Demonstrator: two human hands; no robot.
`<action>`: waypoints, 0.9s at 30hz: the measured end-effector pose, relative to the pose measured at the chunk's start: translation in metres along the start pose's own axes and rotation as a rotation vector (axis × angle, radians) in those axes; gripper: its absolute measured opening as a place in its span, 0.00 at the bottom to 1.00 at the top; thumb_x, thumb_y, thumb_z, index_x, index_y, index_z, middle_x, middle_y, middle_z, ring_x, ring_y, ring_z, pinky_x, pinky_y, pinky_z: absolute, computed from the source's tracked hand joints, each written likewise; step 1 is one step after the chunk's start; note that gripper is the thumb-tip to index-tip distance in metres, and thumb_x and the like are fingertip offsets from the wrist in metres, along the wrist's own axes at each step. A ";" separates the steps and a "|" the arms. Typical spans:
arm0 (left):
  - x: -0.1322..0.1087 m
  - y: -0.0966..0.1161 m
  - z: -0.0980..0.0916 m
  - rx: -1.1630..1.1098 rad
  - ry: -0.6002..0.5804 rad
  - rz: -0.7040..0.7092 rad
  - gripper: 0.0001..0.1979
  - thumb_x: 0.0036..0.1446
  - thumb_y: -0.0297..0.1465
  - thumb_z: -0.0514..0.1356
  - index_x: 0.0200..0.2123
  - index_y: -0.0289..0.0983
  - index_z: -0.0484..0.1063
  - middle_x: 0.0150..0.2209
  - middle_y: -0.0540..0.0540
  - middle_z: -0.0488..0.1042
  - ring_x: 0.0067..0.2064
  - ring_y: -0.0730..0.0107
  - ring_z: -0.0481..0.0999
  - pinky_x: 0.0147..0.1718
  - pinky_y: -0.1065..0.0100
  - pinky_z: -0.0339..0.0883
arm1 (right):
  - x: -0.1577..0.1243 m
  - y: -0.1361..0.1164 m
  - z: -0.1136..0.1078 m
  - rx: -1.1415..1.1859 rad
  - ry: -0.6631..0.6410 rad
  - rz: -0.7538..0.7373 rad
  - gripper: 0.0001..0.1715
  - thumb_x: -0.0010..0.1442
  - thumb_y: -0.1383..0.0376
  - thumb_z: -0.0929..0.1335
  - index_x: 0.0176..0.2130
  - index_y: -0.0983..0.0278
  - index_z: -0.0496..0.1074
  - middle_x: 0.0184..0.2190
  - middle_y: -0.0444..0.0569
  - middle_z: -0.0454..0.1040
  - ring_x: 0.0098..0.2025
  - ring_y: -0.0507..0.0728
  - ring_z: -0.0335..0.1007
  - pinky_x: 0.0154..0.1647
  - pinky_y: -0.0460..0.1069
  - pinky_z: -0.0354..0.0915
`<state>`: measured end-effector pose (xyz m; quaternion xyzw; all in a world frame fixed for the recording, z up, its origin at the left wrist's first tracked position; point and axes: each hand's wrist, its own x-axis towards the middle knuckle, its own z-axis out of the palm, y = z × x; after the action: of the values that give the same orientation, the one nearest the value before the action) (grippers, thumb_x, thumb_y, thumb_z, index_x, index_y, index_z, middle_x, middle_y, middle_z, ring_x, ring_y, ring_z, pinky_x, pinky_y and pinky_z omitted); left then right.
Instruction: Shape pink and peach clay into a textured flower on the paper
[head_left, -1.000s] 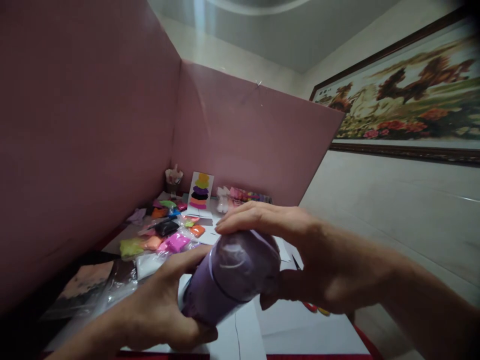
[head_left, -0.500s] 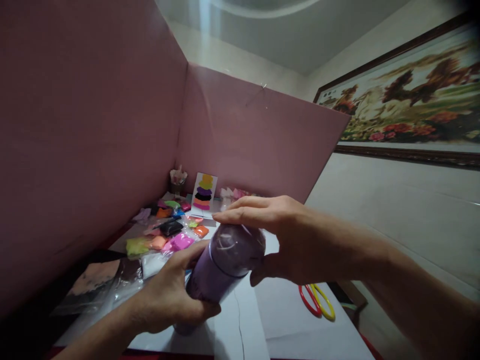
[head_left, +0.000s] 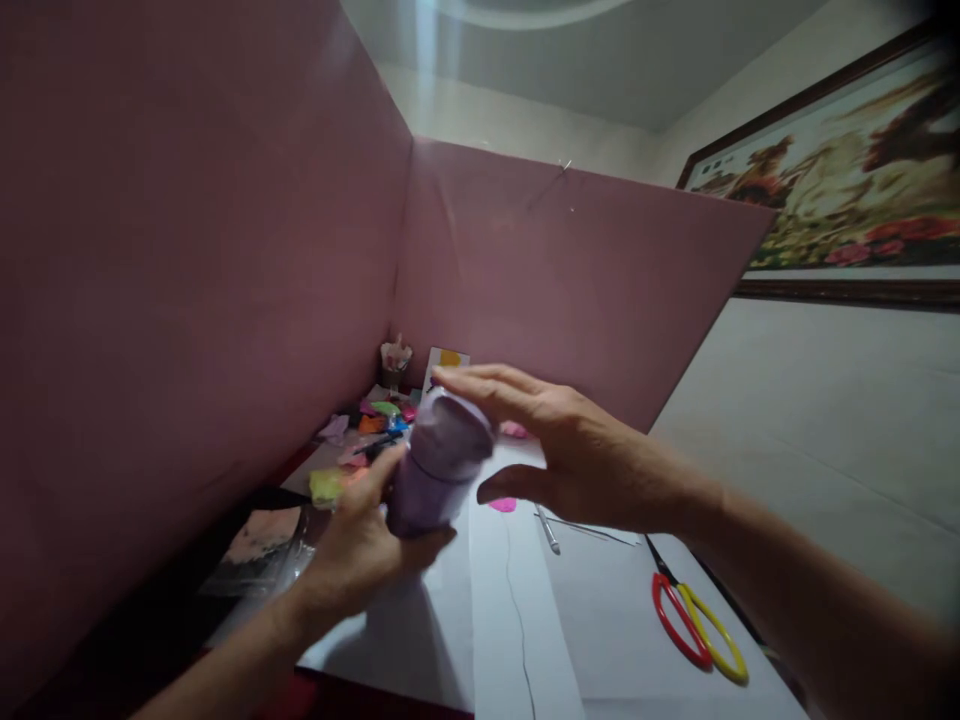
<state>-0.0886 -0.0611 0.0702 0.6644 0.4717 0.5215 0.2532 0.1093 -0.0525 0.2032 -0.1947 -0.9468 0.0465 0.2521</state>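
Observation:
My left hand is wrapped round the body of a purple bottle, which it holds tilted above the white table surface. The bottle's rounded top is smeared by motion. Over that top stretches my right hand, its fingers straight and its thumb spread away from the bottle. The fingertips are at the top's far edge; whether they touch it I cannot tell. Below lies a white paper strip with a thin wavy dark line. A flat pink piece sits at the strip's far end.
Scissors with red and yellow handles lie on the right. Near them is a slim silver tool. Coloured clay-like packets cover the left side, with a cup and a card behind. Pink panels stand around the table.
The view has shifted left and the bottle has lifted and moved slightly left. My right thumb has come away from the bottle's side. The pink piece and silver tool are now visible.

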 end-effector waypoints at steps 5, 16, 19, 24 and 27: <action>0.039 -0.004 -0.051 0.249 0.423 -0.130 0.24 0.43 0.40 0.68 0.42 0.37 0.66 0.36 0.46 0.74 0.37 0.60 0.74 0.30 0.66 0.66 | -0.027 0.037 0.015 0.086 0.301 0.133 0.33 0.59 0.60 0.71 0.61 0.54 0.62 0.59 0.52 0.64 0.57 0.59 0.64 0.55 0.56 0.67; 0.085 -0.052 -0.067 0.552 0.622 -0.337 0.29 0.45 0.51 0.63 0.42 0.37 0.60 0.43 0.41 0.71 0.50 0.39 0.73 0.42 0.53 0.68 | -0.086 0.085 0.087 0.092 0.194 0.388 0.17 0.61 0.65 0.69 0.50 0.60 0.73 0.55 0.57 0.68 0.54 0.62 0.69 0.49 0.58 0.70; 0.090 -0.057 -0.064 0.557 0.570 -0.372 0.28 0.47 0.52 0.60 0.40 0.38 0.57 0.45 0.39 0.71 0.52 0.38 0.72 0.42 0.53 0.68 | -0.093 0.086 0.091 0.106 0.173 0.397 0.16 0.61 0.66 0.68 0.49 0.59 0.74 0.54 0.57 0.69 0.52 0.61 0.70 0.46 0.56 0.72; 0.093 -0.058 -0.062 0.644 0.468 -0.455 0.26 0.51 0.54 0.55 0.39 0.38 0.55 0.47 0.32 0.71 0.51 0.33 0.73 0.37 0.54 0.69 | -0.104 0.091 0.092 0.086 0.199 0.394 0.14 0.61 0.66 0.68 0.48 0.60 0.75 0.53 0.57 0.70 0.53 0.61 0.70 0.49 0.57 0.70; 0.092 -0.054 -0.060 0.723 0.436 -0.458 0.31 0.53 0.56 0.51 0.45 0.33 0.57 0.49 0.27 0.71 0.50 0.32 0.74 0.34 0.54 0.69 | -0.113 0.100 0.093 0.082 0.249 0.437 0.13 0.62 0.64 0.67 0.46 0.60 0.76 0.51 0.57 0.72 0.52 0.61 0.70 0.47 0.57 0.71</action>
<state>-0.1632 0.0344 0.0867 0.4639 0.7991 0.3823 0.0094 0.1876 -0.0040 0.0525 -0.3885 -0.8413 0.1140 0.3582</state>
